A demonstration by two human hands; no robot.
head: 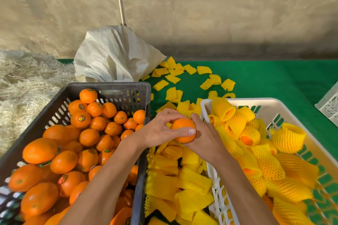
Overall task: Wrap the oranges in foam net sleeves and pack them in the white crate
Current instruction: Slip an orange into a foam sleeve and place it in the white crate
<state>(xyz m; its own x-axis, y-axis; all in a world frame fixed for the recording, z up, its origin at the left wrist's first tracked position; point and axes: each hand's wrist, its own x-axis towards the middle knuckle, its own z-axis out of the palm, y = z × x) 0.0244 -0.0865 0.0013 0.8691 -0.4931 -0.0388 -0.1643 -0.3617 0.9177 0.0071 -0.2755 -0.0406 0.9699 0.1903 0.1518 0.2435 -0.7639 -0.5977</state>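
Observation:
A bare orange (183, 128) is held in mid-air between the two crates. My left hand (161, 129) grips it from the left, thumb across its front. My right hand (204, 133) cups it from the right and behind, with a bit of yellow foam net sleeve (187, 113) showing at its fingers. The dark crate (126, 89) at the left holds several loose oranges (80, 133). At the right, the white crate (206, 107) holds several oranges wrapped in yellow net sleeves (256, 151). A pile of flat empty sleeves (182, 179) lies between the crates, under my forearms.
More empty sleeves (182, 76) are scattered on the green cloth (274, 78) behind the crates. A white woven sack (113, 56) stands at the back, straw (23, 82) lies at the left, and the corner of another white crate (329, 104) shows at the right edge.

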